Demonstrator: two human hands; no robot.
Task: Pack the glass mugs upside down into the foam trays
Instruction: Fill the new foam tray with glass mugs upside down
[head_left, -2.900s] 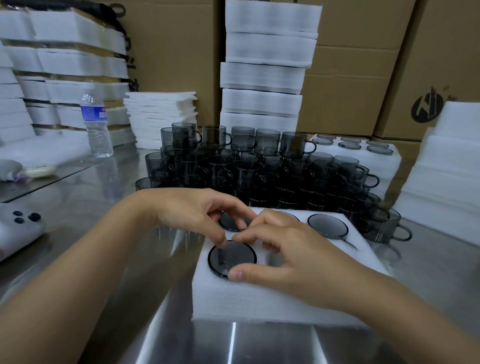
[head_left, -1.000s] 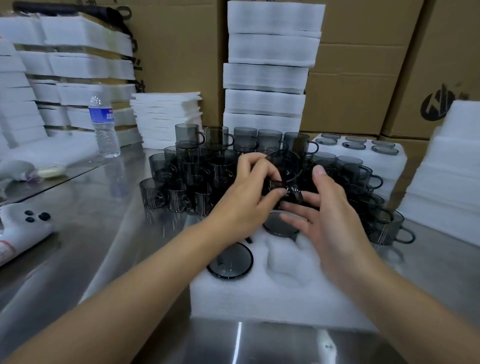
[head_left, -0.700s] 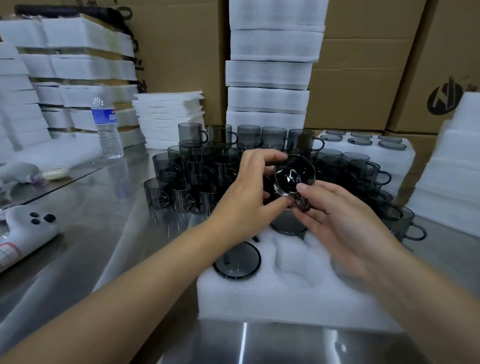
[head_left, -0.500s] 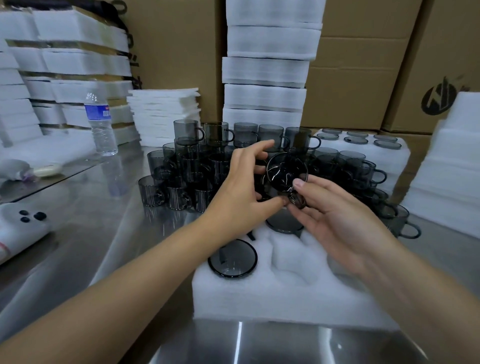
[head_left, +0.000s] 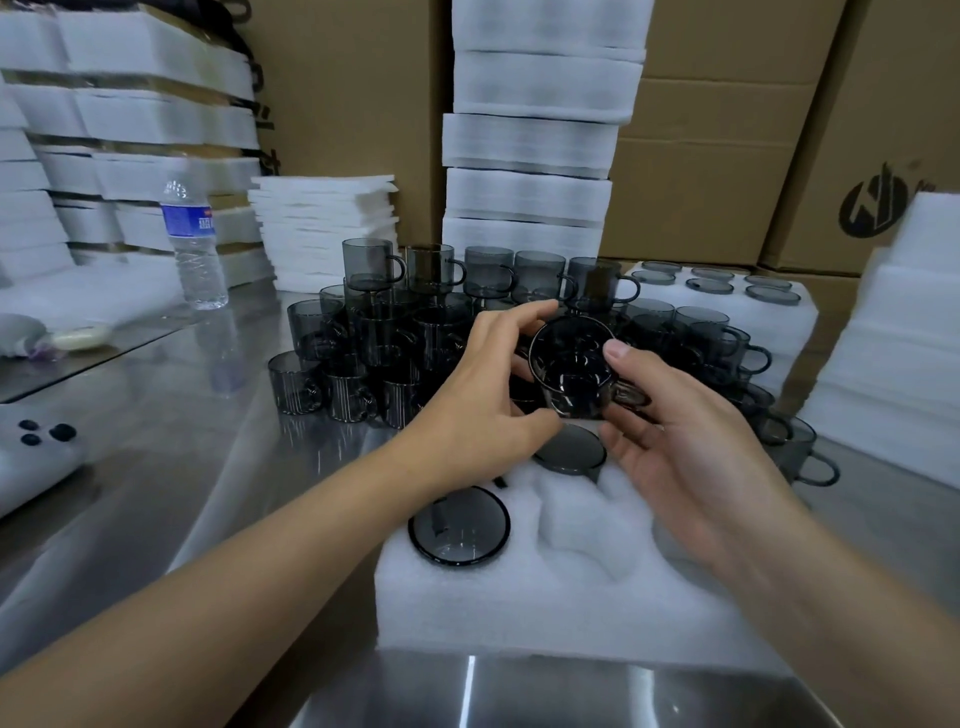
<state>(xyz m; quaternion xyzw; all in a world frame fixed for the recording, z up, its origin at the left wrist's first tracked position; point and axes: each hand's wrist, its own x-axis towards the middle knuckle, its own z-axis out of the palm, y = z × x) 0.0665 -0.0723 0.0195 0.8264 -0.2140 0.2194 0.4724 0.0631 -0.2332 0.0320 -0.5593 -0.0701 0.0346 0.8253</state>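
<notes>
Closest to you, the foam tray (head_left: 545, 597) lay on the steel table (head_left: 156, 467). In the tray's near left pocket one packed mug (head_left: 459, 526) sat upside down, base up. A second packed mug (head_left: 569, 451) sat the same way in the pocket behind it, partly hidden by your hands. Right of the first, a hollow pocket (head_left: 582, 530) showed bare foam.

Above the tray's far half you held the glass mug (head_left: 571, 369) in the air, tilted so its open mouth faced you. Your left hand (head_left: 483, 395) gripped it from the tray's left side, forefinger curled over the rim and thumb tucked beneath. Your right hand (head_left: 685, 441) held it from the tray's right side, thumb pressed on the rim and fingers curled under by the handle.

Just beyond the tray stood the cluster of loose mugs (head_left: 395, 332), stacked in tiers. Left of the tray, well apart, lay a white device (head_left: 31, 457); farther back on that side stood a water bottle (head_left: 192, 239). Behind the tray to the right lay a filled tray (head_left: 727, 306), and straight behind rose a stack of foam (head_left: 535, 130) against cardboard boxes (head_left: 701, 156).
</notes>
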